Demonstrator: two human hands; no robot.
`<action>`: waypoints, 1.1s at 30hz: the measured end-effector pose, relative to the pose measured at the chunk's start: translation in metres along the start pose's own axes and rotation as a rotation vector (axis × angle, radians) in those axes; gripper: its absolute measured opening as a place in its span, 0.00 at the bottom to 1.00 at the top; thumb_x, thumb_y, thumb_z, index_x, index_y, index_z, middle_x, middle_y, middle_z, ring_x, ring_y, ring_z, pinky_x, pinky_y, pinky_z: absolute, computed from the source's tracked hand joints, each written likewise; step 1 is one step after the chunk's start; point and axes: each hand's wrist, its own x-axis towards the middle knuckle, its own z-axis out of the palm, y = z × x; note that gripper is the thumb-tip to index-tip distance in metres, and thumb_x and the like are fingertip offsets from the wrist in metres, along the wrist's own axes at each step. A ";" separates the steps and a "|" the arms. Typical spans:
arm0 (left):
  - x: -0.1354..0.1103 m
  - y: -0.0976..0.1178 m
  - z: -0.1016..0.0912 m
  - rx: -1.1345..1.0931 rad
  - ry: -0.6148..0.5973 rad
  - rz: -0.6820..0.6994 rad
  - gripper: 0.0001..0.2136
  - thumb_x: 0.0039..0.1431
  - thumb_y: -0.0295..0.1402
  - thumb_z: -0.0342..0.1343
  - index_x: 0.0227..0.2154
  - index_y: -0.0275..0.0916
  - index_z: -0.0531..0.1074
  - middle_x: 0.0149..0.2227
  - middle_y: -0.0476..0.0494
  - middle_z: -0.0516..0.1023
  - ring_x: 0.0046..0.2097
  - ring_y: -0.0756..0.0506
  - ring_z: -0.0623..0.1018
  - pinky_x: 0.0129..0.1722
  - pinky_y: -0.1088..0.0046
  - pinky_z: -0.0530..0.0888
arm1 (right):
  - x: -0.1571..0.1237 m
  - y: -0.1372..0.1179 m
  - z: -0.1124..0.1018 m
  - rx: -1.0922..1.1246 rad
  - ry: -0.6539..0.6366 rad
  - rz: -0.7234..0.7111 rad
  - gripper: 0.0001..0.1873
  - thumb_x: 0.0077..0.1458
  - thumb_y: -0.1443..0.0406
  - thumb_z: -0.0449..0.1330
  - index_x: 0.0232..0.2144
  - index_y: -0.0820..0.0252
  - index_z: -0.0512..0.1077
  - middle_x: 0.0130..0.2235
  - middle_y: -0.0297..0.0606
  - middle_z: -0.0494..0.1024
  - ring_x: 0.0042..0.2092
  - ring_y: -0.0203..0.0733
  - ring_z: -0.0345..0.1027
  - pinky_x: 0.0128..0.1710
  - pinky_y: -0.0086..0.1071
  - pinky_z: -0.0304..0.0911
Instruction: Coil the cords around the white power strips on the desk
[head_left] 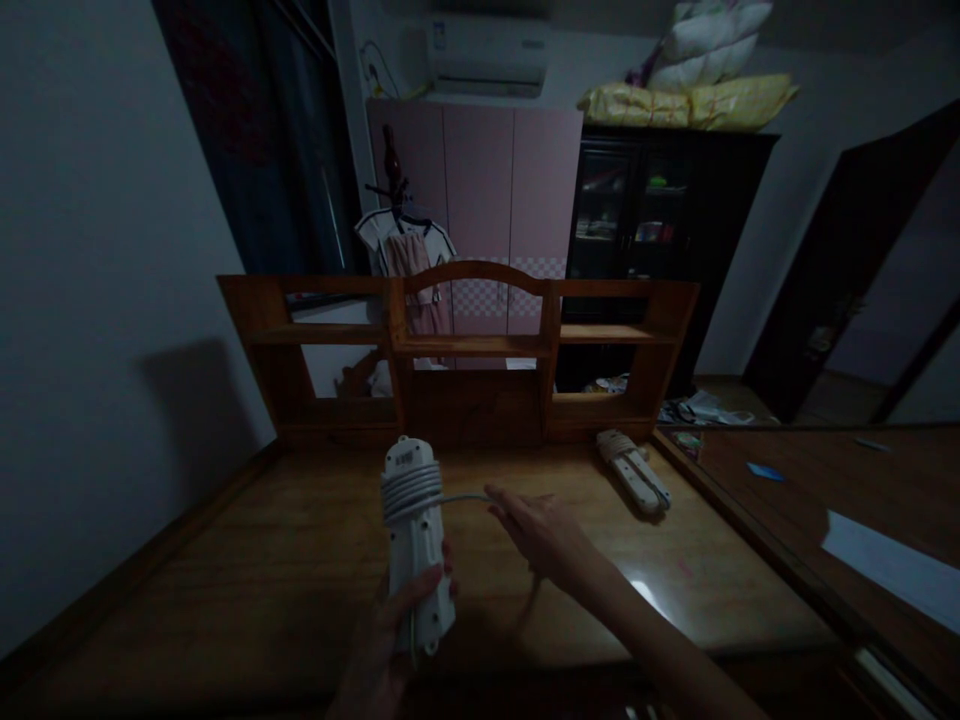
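My left hand is wrapped round the lower part of a white power strip, tilted up above the desk with its screwed underside towards me. Several turns of grey cord circle its upper part. From these turns a length of cord runs right to my right hand, whose fingers are closed on it. Farther right, a second power strip lies on the desk with its own cord wound round one end.
A wooden shelf unit stands along the back of the wooden desk. On the brown surface to the right lie a white paper sheet and a blue card. A white wall borders the left side.
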 end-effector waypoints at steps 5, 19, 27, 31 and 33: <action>0.017 0.011 -0.021 -0.090 0.037 0.104 0.22 0.42 0.28 0.67 0.43 0.38 0.71 0.33 0.49 0.76 0.29 0.50 0.78 0.30 0.76 0.76 | -0.007 -0.001 0.010 0.084 -0.058 0.030 0.18 0.65 0.65 0.47 0.56 0.52 0.60 0.34 0.37 0.79 0.31 0.38 0.73 0.27 0.26 0.55; -0.006 0.036 -0.033 0.022 0.275 0.353 0.29 0.39 0.33 0.69 0.48 0.43 0.71 0.40 0.48 0.79 0.35 0.46 0.80 0.31 0.77 0.77 | -0.013 0.040 0.031 0.430 0.029 0.099 0.12 0.63 0.66 0.51 0.46 0.55 0.69 0.39 0.38 0.77 0.39 0.39 0.71 0.37 0.27 0.60; 0.005 0.037 -0.022 0.250 0.356 0.476 0.31 0.37 0.35 0.70 0.49 0.44 0.69 0.44 0.44 0.78 0.42 0.42 0.79 0.31 0.75 0.77 | -0.012 0.054 0.036 0.404 0.057 0.058 0.10 0.63 0.67 0.49 0.42 0.57 0.70 0.37 0.37 0.75 0.38 0.37 0.69 0.38 0.27 0.59; 0.036 0.041 -0.019 0.383 0.240 0.550 0.31 0.41 0.36 0.68 0.51 0.41 0.67 0.43 0.42 0.78 0.42 0.41 0.79 0.36 0.70 0.77 | 0.002 0.081 0.050 0.258 0.027 0.109 0.10 0.63 0.66 0.49 0.42 0.59 0.70 0.35 0.37 0.74 0.36 0.37 0.68 0.35 0.26 0.58; 0.059 0.044 -0.016 0.490 0.213 0.573 0.29 0.43 0.38 0.67 0.50 0.39 0.68 0.43 0.39 0.78 0.40 0.41 0.79 0.36 0.68 0.77 | 0.013 0.098 0.054 0.181 0.031 0.157 0.11 0.63 0.64 0.49 0.40 0.60 0.71 0.36 0.38 0.74 0.36 0.37 0.68 0.35 0.26 0.57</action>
